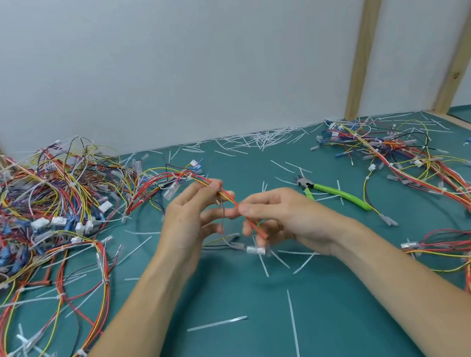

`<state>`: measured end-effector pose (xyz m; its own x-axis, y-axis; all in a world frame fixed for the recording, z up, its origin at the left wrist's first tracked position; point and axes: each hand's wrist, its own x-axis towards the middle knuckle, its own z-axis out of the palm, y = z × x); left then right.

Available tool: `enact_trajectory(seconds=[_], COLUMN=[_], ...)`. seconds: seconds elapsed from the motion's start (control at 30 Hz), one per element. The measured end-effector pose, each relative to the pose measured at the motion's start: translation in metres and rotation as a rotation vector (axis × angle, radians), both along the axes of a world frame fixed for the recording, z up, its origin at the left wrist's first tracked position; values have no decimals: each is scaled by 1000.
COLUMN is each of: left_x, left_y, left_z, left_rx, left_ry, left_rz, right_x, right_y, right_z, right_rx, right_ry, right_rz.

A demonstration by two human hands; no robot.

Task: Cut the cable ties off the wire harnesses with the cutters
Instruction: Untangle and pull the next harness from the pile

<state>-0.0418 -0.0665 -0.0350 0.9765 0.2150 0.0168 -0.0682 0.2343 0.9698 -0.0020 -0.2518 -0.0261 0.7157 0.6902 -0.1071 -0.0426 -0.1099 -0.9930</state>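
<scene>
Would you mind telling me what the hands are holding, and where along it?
Both hold one wire harness: left hand pinches the bundle higher up, right hand near its lower end. The cutters lie unheld.

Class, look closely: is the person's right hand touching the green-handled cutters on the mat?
Apart. The head view shows the right hand pinching the red wires, while the green-handled cutters lie on the teal mat beyond it, bare mat between them.

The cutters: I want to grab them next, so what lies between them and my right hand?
In the head view, only bare green mat and a few cut tie scraps separate the right hand from the cutters.
</scene>
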Motion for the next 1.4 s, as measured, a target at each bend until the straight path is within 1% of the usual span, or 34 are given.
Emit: enact_trajectory(seconds=[0.07, 0.13, 0.2, 0.23, 0.27, 0.33, 0.4, 0.43, 0.47, 0.5, 0.53, 0.6, 0.67, 0.7, 0.73, 0.77, 0.8, 0.83, 0.9, 0.97, 1.1, 1.2, 1.27, 1.33, 1.37, 1.4], left_x=[1, 2, 2, 3, 3, 5, 6, 6, 5, 6, 6, 9, 9, 8, 7, 6, 6, 6, 4, 2, 0, -3, -6, -8, -10, -13], left_y=[2, 3, 6, 7, 8, 14, 25, 32, 36, 40, 41, 35, 25, 21, 17, 14, 10, 5, -5, -12, -19, -24, -23, -26, -28, -30], left_z=[-1, -2, -3, -2, -1, -2, -3, -3, -2, -3, -3, -5, -4, -4, -3, -4, -5, -7, -13, -20, -21, -18, -18, -18, -16, -13], left_rx=[98, 72, -85, -172, -261, -463, -716, -840, -927, -933, -865, -568, -283, -141, 6, 157, 281, 377, 554, 753, 1076, 1287, 1315, 1258, 1198, 1114], left_ry=[21, 34, 46, 62, 89, 104, 62, 36, 24, 31, 51, 82, 50, 18, -23, -71, -133, -205, -335, -411, -505, -578, -539, -458, -447, -459], left_rz=[17, -61, -149, -158, -135, -18, 97, 111, 121, 149, 195, 309, 344, 347, 346, 341, 333, 313, 231, 151, 60, 15, -71, -125, -93, -16], right_x=[3, 7, 13, 17, 21, 27, 32, 34, 35, 35, 35, 33, 28, 25, 21, 17, 11, 4, -9, -16, -6, 4, 9, 14, 16, 18], right_y=[0, 0, -2, -5, -8, -17, -25, -27, -29, -30, -30, -30, -29, -27, -24, -19, -12, -4, 12, 21, 12, 6, 6, 6, 5, 5], right_z=[1, 3, 4, 4, 3, 3, 4, 5, 6, 6, 6, 5, 3, 3, 5, 7, 8, 8, 3, -4, -4, -3, -8, -11, -12, -13], right_rx=[1, 52, 137, 173, 204, 273, 351, 382, 393, 377, 325, 113, -87, -131, -111, -55, 5, 37, -16, -82, -94, -204, -306, -335, -328, -311], right_ry=[-2, 36, 96, 112, 119, 130, 130, 115, 90, 52, -10, -238, -585, -766, -905, -991, -1036, -1047, -982, -873, -757, -634, -571, -544, -547, -550], right_rz=[-68, -259, -502, -608, -700, -847, -965, -1012, -1048, -1073, -1086, -1086, -1086, -1082, -1055, -994, -902, -795, -598, -512, -639, -679, -674, -667, -673, -675])
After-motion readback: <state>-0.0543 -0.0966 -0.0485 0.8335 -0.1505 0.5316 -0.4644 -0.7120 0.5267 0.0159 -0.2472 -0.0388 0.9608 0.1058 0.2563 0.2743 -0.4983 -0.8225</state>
